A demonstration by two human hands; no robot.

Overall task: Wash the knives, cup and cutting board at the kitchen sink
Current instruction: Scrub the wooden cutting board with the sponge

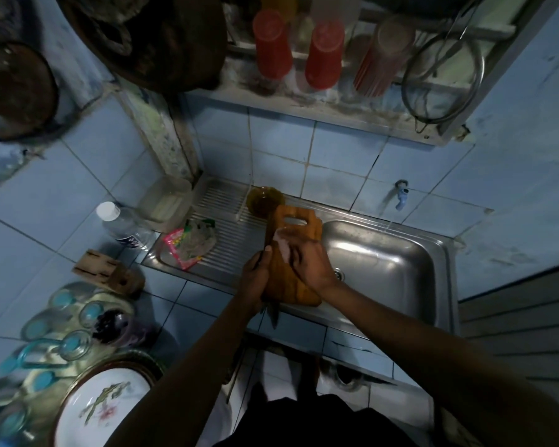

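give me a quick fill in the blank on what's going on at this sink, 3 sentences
1. The right hand rubs the wooden ____ board.
2. The left hand grips the board's left edge along with a ____, whose blade points down toward the person.
3. The amber cup sits on the drainboard, to the ____ of the sink basin.

Missing words: cutting; knife; left

A small home kitchen. A steel sink (388,262) with a ribbed draining board (229,233) is set into a blue-tiled bench (175,295), with a wall tap (401,195) beyond the hands. Above them a wall rack (336,101) holds upturned plastic tumblers (271,46); to their left stand a knife block (107,272), glasses (71,346) and a plate (104,411).
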